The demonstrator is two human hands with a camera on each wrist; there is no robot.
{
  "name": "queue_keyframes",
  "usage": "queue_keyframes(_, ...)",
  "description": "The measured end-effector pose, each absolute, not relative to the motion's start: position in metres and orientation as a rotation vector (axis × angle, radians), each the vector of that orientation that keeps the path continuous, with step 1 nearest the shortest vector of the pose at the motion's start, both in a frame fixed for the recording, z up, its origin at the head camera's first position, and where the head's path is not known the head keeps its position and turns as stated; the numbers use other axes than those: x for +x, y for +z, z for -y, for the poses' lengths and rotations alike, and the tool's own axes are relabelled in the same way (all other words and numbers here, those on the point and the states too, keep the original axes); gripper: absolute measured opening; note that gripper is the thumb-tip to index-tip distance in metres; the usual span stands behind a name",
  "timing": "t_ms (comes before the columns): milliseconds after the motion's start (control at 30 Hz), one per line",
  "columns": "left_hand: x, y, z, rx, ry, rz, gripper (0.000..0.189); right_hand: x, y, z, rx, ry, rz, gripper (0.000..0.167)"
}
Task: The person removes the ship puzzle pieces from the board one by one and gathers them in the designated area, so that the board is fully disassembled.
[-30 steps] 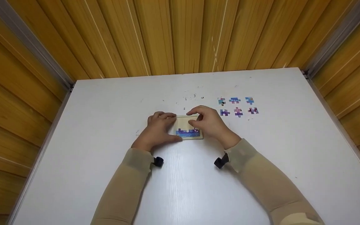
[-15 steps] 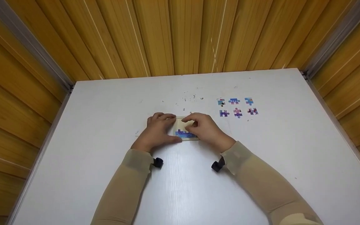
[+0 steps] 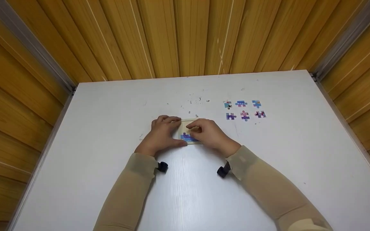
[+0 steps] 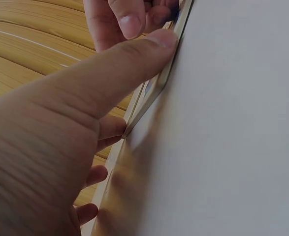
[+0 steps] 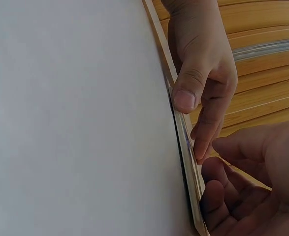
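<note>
A small cream-framed jigsaw board (image 3: 184, 125) lies on the white table in the head view, with blue and purple pieces (image 3: 186, 137) in its lower part. My left hand (image 3: 162, 134) holds the board from the left, thumb at the near edge and index finger at the far edge. In the left wrist view the thumb (image 4: 156, 44) lies on the frame's rim. My right hand (image 3: 210, 133) is over the board's right side, covering it. Its thumb and index tips stand apart over the pieces, and no piece shows between them. The right wrist view shows its bent fingers (image 5: 213, 191) close at the frame.
Several loose jigsaw pieces (image 3: 244, 115) lie in two rows to the right beyond the right hand. Small dark specks (image 3: 199, 98) mark the table (image 3: 114, 106) behind the board. A wood-patterned wall (image 3: 191, 38) rises at the table's far edge.
My right hand has moved left and slightly toward the near side over the board, hiding more of the purple pieces. The left hand keeps its place on the frame.
</note>
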State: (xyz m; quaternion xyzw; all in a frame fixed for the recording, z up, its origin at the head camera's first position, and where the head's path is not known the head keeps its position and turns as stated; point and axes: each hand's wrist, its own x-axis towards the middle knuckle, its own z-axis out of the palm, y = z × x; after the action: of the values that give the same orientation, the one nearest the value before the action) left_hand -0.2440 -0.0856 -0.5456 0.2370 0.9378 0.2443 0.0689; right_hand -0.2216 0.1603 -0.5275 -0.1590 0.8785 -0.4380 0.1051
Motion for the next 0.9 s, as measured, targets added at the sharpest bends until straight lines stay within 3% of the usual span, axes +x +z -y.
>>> queue_keyframes(633, -0.2433, -0.5435, 0.0857, 0.715, 0.73, -2.825, 0.097, -0.2194, -0.5304, -0.1575, -0.49, -1.075, -2.635, 0.046)
queue_keyframes(900, -0.2434, -0.5419, 0.086, 0.718, 0.722, -2.818, 0.096, -0.2171, -0.5332, -0.1548, -0.529, -1.015, -2.661, 0.046)
